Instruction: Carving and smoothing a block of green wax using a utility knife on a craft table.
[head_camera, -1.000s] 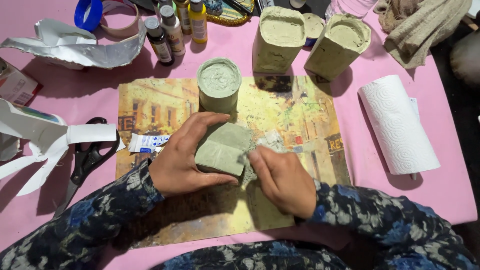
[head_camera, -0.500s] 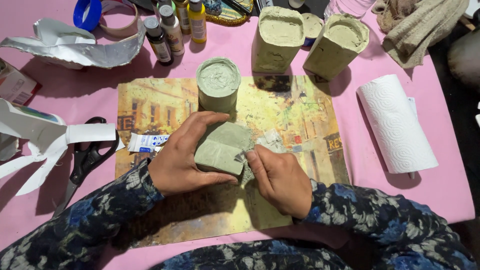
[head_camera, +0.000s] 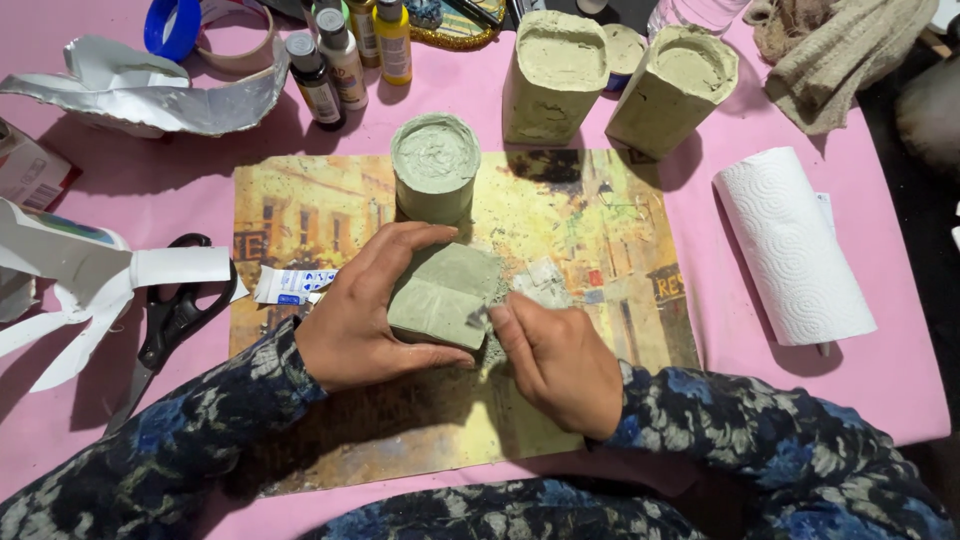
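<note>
Left hand (head_camera: 365, 315) cups a grey-green block (head_camera: 445, 295) from its left side, thumb under the near edge, fingers over the far edge. Right hand (head_camera: 560, 355) presses a small tool against the block's right edge; tool too small to identify. Block sits on a printed street-scene mat (head_camera: 590, 230) on the pink bench (head_camera: 880, 390). Round grey-green pot (head_camera: 435, 165) just beyond the block. Two square grey-green moulds (head_camera: 555, 75) farther back. Paper towel roll (head_camera: 795, 250) on the right. Black scissors (head_camera: 170, 320) and small paint tube (head_camera: 290, 285) on the left. Paint bottles (head_camera: 345, 55) at back.
</note>
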